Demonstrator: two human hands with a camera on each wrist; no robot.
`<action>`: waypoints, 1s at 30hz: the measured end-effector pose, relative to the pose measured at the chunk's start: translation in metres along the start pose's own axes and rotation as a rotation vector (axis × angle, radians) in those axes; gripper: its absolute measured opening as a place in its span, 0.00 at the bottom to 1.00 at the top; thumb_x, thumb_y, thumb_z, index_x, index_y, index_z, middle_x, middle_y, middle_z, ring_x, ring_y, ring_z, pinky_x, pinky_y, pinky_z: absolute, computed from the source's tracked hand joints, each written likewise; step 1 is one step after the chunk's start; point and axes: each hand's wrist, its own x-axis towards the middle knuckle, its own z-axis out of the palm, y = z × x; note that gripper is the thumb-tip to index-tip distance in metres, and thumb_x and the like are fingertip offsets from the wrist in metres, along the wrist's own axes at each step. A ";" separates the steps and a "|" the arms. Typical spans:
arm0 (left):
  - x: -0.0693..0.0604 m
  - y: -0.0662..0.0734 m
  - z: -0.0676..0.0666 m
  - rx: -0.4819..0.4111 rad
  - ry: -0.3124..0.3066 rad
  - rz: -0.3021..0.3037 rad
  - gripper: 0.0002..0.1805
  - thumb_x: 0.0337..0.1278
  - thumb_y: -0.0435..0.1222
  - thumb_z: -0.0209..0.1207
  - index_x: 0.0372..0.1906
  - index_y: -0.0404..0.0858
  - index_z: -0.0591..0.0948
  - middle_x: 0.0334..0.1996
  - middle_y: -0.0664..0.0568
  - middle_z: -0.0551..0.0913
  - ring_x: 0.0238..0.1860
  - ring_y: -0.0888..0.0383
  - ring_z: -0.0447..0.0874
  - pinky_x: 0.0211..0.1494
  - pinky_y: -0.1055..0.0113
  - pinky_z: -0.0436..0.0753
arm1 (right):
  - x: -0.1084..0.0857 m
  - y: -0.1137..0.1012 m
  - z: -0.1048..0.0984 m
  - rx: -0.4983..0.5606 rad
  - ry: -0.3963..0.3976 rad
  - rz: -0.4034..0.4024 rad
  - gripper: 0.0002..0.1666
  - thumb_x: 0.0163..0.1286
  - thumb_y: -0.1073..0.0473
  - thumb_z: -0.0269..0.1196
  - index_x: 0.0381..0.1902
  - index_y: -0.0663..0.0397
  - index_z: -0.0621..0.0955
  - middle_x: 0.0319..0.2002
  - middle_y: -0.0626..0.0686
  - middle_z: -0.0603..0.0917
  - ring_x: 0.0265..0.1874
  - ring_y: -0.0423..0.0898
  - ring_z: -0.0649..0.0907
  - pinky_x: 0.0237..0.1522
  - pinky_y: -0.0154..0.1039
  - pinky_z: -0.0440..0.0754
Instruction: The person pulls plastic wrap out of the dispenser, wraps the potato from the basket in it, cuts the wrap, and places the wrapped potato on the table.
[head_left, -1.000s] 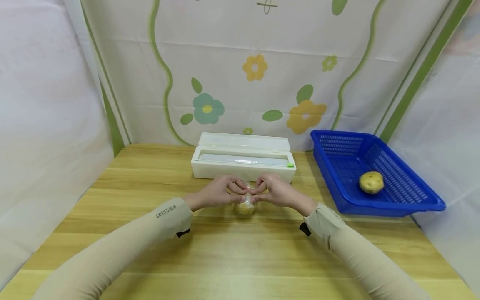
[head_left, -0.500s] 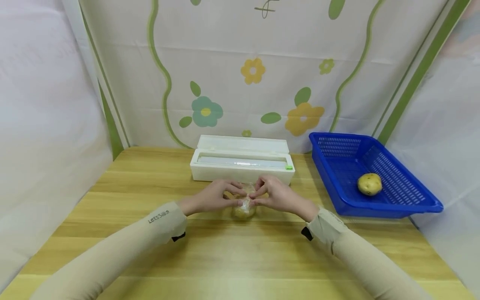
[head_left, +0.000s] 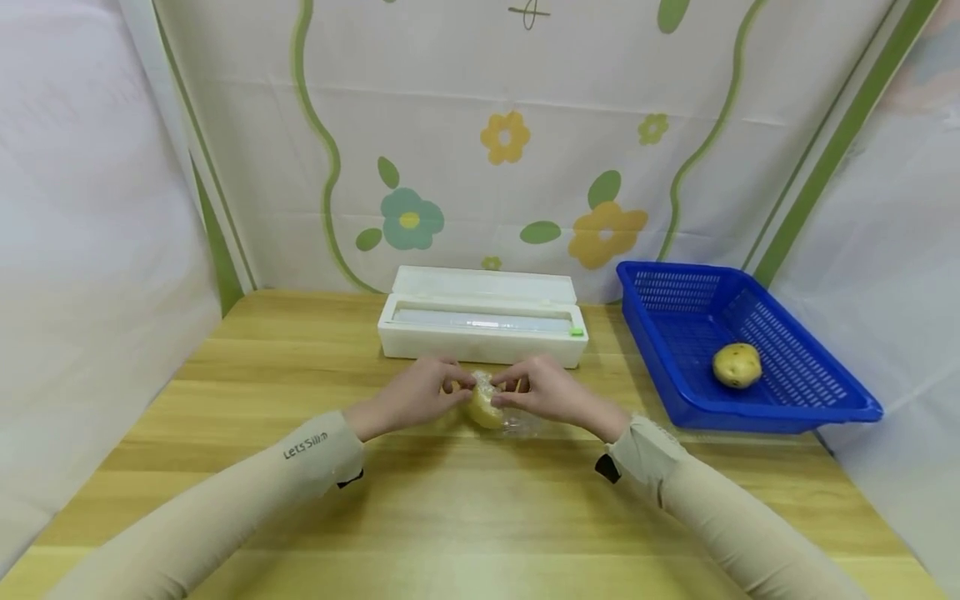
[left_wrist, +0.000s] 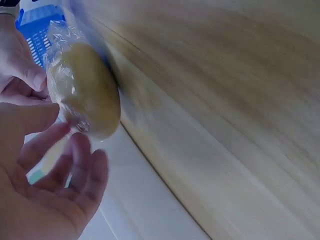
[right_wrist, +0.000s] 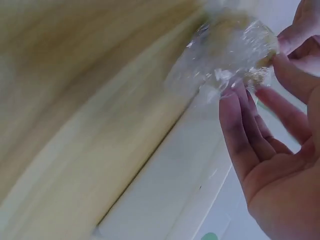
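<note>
A potato (head_left: 486,410) wrapped in clear plastic film stands between both hands on the table, just in front of the white box. The left hand (head_left: 420,392) pinches film at its left side between thumb and index finger; in the left wrist view, the potato (left_wrist: 92,92) has crumpled film on its near side and that hand's (left_wrist: 55,170) other fingers are loosely bent. The right hand (head_left: 553,392) pinches the film at its right. In the right wrist view, loose film (right_wrist: 200,62) spreads out beside the right hand's (right_wrist: 275,145) fingertips.
Behind the hands, a long white box (head_left: 480,344) has its lid raised and a film roll inside. To the right, a blue basket (head_left: 675,379) holds an unwrapped potato (head_left: 737,365). A floral cloth (head_left: 420,108) hangs behind the wooden table (head_left: 450,517).
The wrapped potato has turned between the hands, showing more of its yellow side. A loose flap of film now sticks out at its lower right. The left hand has shifted slightly left.
</note>
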 end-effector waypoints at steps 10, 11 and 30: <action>0.000 -0.005 -0.002 0.009 -0.027 0.050 0.15 0.66 0.35 0.62 0.55 0.37 0.83 0.50 0.49 0.82 0.50 0.52 0.80 0.51 0.58 0.80 | -0.001 -0.009 0.003 -0.131 0.050 -0.097 0.13 0.62 0.63 0.71 0.45 0.60 0.88 0.35 0.51 0.86 0.28 0.37 0.79 0.27 0.32 0.78; -0.001 -0.005 -0.002 0.008 -0.020 0.066 0.15 0.65 0.35 0.63 0.55 0.37 0.83 0.50 0.49 0.82 0.51 0.52 0.80 0.51 0.57 0.80 | -0.001 -0.009 0.003 -0.135 0.055 -0.105 0.13 0.62 0.63 0.71 0.45 0.59 0.88 0.35 0.50 0.86 0.28 0.37 0.79 0.27 0.32 0.77; -0.035 0.022 0.010 0.168 0.056 0.347 0.21 0.44 0.38 0.76 0.45 0.39 0.84 0.49 0.49 0.76 0.51 0.53 0.74 0.50 0.62 0.79 | -0.048 -0.022 -0.001 -0.071 -0.101 -0.011 0.25 0.55 0.59 0.76 0.51 0.58 0.84 0.46 0.51 0.81 0.41 0.50 0.81 0.33 0.40 0.83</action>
